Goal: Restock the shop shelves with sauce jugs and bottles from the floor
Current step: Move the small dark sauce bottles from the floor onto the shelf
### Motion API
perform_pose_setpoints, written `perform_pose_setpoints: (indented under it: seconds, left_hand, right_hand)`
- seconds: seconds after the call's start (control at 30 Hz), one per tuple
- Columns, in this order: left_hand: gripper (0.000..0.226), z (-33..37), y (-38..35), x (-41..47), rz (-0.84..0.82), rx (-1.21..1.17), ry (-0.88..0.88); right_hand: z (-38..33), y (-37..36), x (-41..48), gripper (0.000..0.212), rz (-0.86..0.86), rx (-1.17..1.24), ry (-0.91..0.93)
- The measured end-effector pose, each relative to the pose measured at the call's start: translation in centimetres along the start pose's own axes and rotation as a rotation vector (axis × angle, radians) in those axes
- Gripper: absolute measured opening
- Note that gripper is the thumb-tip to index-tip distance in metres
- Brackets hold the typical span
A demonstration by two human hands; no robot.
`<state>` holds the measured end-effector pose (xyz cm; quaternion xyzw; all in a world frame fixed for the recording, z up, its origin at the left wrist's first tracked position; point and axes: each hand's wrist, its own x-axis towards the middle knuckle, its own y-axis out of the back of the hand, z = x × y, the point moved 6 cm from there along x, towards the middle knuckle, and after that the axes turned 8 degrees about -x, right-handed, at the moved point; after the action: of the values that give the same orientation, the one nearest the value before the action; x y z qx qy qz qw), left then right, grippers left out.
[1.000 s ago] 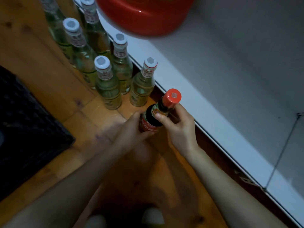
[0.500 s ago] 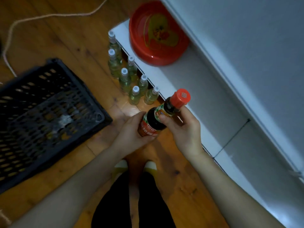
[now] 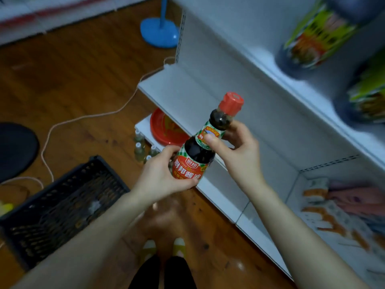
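Note:
I hold a dark soy sauce bottle [image 3: 200,151] with a red cap and a red label, tilted with the cap up and to the right. My left hand [image 3: 164,176] grips its lower body around the label. My right hand [image 3: 235,147] grips its neck just under the cap. The bottle hangs in front of the white shelf unit [image 3: 200,88], at the level of a bare middle shelf. Several pale green bottles with white caps [image 3: 140,150] stand on the wooden floor by the shelf's foot, partly hidden behind my left hand.
A black plastic crate [image 3: 62,207] sits on the floor at the left. A red basin [image 3: 164,128] lies on the bottom shelf. Green-labelled jars [image 3: 316,36] stand on the upper shelf; packets [image 3: 333,207] fill the lower right shelf. A cord [image 3: 83,117] and a blue fan base [image 3: 159,32] are on the floor.
I have stood up from the floor, and both hands have lifted the soy sauce bottle from near the floor bottles up to the middle shelf's height.

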<state>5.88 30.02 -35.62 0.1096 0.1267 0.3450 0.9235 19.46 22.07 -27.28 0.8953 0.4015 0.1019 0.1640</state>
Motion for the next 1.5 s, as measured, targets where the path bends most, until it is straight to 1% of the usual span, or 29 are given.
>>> perform_pose_setpoints:
  seconds: [0.07, 0.13, 0.17, 0.27, 0.33, 0.43, 0.5, 0.57, 0.63, 0.7, 0.8, 0.9, 1.0, 1.03, 1.17, 1.23, 1.33, 1.43, 1.5]
  left_hand:
    - [0.075, 3.4, 0.3, -0.4, 0.003, 0.005, -0.029]
    - [0.081, 6.8, 0.1, -0.9, 0.003, 0.0, -0.055]
    - [0.085, 8.5, -0.2, -1.1, -0.001, 0.001, -0.071]
    - [0.086, 13.1, -1.6, -1.7, -0.021, 0.002, -0.132]
    - [0.082, 16.0, -3.1, -2.0, -0.041, 0.008, -0.176]
    - [0.069, 20.1, -6.0, -2.4, -0.086, 0.03, -0.231]
    - [0.066, 22.6, -8.4, -2.7, -0.123, 0.036, -0.264]
    - [0.064, 24.8, -11.2, -2.8, -0.173, 0.032, -0.293]
    - [0.056, 26.9, -14.6, -3.1, -0.219, 0.028, -0.334]
    - [0.055, 29.0, -18.4, -3.6, -0.258, 0.028, -0.385]
    - [0.062, 31.8, -24.5, -4.4, -0.31, 0.014, -0.437]
    - [0.077, 34.0, -31.0, -5.2, -0.366, 0.014, -0.475]
    - [0.082, 35.6, -37.1, -6.0, -0.424, 0.03, -0.493]
    - [0.082, 36.1, -38.9, -6.3, -0.447, 0.039, -0.503]
    - [0.068, 37.2, -45.1, -7.3, -0.507, 0.055, -0.559]
    - [0.073, 37.0, -47.7, -7.4, -0.537, 0.111, -0.596]
    - [0.077, 36.0, -51.0, -7.2, -0.575, 0.292, -0.655]
    - [0.082, 34.4, -53.4, -6.3, -0.603, 0.559, -0.679]
    - [0.09, 33.0, -54.5, -5.1, -0.615, 0.765, -0.658]
  right_hand:
    - [-2.7, 2.2, -0.4, 0.037, 0.03, 0.01, 0.023]
    - [-5.0, 4.3, -1.1, 0.044, 0.033, 0.003, 0.033]
    - [-5.9, 5.2, -1.6, 0.046, 0.022, -0.009, 0.029]
    - [-7.7, 7.9, -3.3, 0.049, 0.005, -0.068, -0.006]
    - [-8.6, 10.3, -4.2, 0.045, 0.076, -0.078, -0.006]
    - [-9.6, 14.7, -5.5, 0.042, 0.2, -0.035, -0.002]
    - [-10.0, 17.9, -6.4, 0.039, 0.249, -0.018, -0.001]
    - [-9.9, 21.3, -7.5, 0.036, 0.301, -0.029, 0.002]
    - [-9.6, 25.0, -8.7, 0.035, 0.358, -0.052, 0.007]
    - [-8.9, 29.0, -10.0, 0.033, 0.42, -0.064, 0.004]
    - [-7.5, 35.2, -11.9, 0.034, 0.473, -0.078, -0.001]
    - [-6.1, 41.3, -13.9, 0.039, 0.515, -0.111, 0.019]
    - [-4.6, 46.6, -15.9, 0.042, 0.56, -0.151, 0.027]
    - [-3.9, 48.3, -16.4, 0.041, 0.566, -0.16, 0.024]
    - [-1.1, 54.1, -18.3, 0.042, 0.567, -0.191, 0.015]
    - [0.5, 56.4, -18.9, 0.046, 0.575, -0.185, 0.0]
    - [2.8, 58.9, -19.2, 0.051, 0.561, -0.181, -0.016]
    - [5.1, 60.7, -19.1, 0.055, 0.574, -0.19, -0.048]
    - [6.7, 61.5, -18.8, 0.057, 0.593, -0.188, -0.075]
